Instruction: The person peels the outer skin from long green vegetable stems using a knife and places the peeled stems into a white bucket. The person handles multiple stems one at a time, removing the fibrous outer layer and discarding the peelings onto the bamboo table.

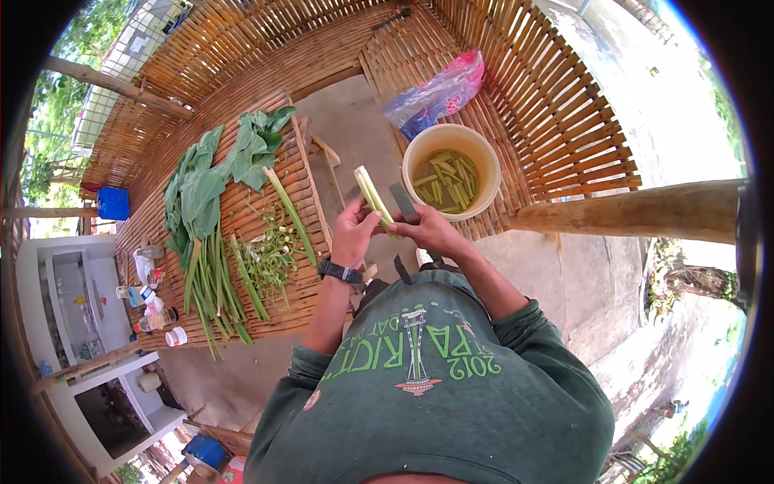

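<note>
My left hand (353, 231) grips a pale green plant stalk (371, 194) that points up and away from me. My right hand (427, 228) holds a knife whose grey blade (403, 202) rests against the stalk's right side. Just beyond the hands stands a cream bucket (421, 150) with cut green stalk pieces floating in water. A black watch (340, 272) sits on my left wrist.
To the left, on a bamboo slat platform (266, 89), lie large green leaves (197, 194), long green stalks (211, 286) and peeled scraps (270, 254). A pink and blue plastic bag (439, 93) lies behind the bucket. A thick wooden post (637, 211) runs to the right. Small containers (153, 302) stand at the platform's left edge.
</note>
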Available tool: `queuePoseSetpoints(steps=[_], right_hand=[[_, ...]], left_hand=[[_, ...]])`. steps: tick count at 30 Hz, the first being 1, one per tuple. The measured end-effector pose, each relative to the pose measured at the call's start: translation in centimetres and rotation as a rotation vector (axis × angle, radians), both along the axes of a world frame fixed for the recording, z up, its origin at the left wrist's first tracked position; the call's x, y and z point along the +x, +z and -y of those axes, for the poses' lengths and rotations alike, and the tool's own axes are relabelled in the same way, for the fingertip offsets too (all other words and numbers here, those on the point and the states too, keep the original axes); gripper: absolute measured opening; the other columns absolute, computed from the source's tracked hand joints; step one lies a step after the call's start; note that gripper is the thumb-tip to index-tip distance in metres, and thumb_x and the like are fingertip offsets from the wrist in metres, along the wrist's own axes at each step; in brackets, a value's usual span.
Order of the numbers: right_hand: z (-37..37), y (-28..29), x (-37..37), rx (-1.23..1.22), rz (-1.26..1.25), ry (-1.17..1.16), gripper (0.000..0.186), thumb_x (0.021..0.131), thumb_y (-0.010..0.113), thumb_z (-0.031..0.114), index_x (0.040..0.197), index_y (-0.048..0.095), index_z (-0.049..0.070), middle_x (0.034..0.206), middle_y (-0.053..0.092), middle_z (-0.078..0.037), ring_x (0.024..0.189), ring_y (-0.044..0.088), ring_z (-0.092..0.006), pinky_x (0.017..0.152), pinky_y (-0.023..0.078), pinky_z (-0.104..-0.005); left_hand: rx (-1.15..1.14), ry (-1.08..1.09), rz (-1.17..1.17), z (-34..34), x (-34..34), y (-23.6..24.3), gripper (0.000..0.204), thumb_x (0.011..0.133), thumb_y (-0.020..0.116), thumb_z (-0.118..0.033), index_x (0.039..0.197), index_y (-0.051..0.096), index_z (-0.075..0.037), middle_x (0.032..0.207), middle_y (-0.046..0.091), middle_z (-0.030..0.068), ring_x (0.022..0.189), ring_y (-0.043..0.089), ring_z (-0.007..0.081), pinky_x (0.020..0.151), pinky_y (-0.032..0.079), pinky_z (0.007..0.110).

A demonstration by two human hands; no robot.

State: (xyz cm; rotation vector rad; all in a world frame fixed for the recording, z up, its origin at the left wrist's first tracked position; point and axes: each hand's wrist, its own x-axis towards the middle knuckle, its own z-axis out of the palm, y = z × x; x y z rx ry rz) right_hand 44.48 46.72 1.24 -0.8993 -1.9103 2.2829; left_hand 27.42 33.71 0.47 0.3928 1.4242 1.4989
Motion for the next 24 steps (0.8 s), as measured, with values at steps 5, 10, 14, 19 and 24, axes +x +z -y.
queuePoseSetpoints(steps=[5, 10, 14, 19, 24], right_hand=[[0.4, -0.6, 0.3, -0.049, 0.018, -0.018, 0.029, 0.1, 0.076, 0.027, 0.113, 0.074, 0.001, 0.09, 0.074, -0.003, 0.077, 0.063, -0.0103, 0.067, 0.051, -0.0317], [2.0, -1.8, 0.1, 0.398, -0.088, -0.091, 0.027, 0.097, 0.074, 0.028, 0.107, 0.075, 0.003, 0.087, 0.076, -0.013, 0.072, 0.071, -0.0262, 0.068, 0.055, -0.0409], [2.1, -1.1, 0.1, 0.567, 0.039, -0.097, 0.027, 0.09, 0.073, 0.029, 0.099, 0.074, 0.004, 0.084, 0.073, -0.022, 0.078, 0.071, -0.0416, 0.072, 0.056, -0.0478], [1.9, -0.4, 0.8, 0.687, 0.099, -0.134, 0.025, 0.089, 0.073, 0.027, 0.094, 0.072, 0.003, 0.082, 0.072, -0.023, 0.077, 0.071, -0.0441, 0.071, 0.056, -0.0502], [-0.9, 2.0, 3.8, 0.5, 0.183, -0.271, 0.024, 0.093, 0.07, 0.026, 0.098, 0.07, 0.003, 0.084, 0.072, -0.023, 0.081, 0.071, -0.0434, 0.074, 0.055, -0.0508]], left_hand=[[-0.001, -0.013, -0.01, 0.1, 0.0, 0.2, 0.04, 0.101, 0.061, 0.0, 0.141, 0.059, 0.004, 0.111, 0.074, 0.0082, 0.093, 0.074, 0.0159, 0.082, 0.065, 0.032], [-0.104, -0.01, -0.301, 0.2, 0.7, -1.3, 0.042, 0.096, 0.065, -0.003, 0.137, 0.064, 0.004, 0.097, 0.075, 0.0033, 0.083, 0.07, 0.0085, 0.075, 0.059, 0.027], [-0.165, -0.053, -0.511, -0.3, 1.2, -0.7, 0.043, 0.094, 0.066, -0.005, 0.137, 0.065, 0.003, 0.091, 0.073, 0.0016, 0.079, 0.066, 0.0059, 0.072, 0.055, 0.026], [-0.176, -0.038, -0.59, -1.3, 2.0, -0.7, 0.044, 0.097, 0.06, -0.008, 0.14, 0.065, 0.001, 0.091, 0.073, 0.0041, 0.075, 0.067, 0.009, 0.07, 0.055, 0.027], [-0.27, -0.015, -0.496, -1.7, 0.4, -0.5, 0.048, 0.099, 0.052, -0.01, 0.146, 0.062, -0.003, 0.093, 0.072, 0.0061, 0.067, 0.067, 0.0125, 0.057, 0.054, 0.028]])
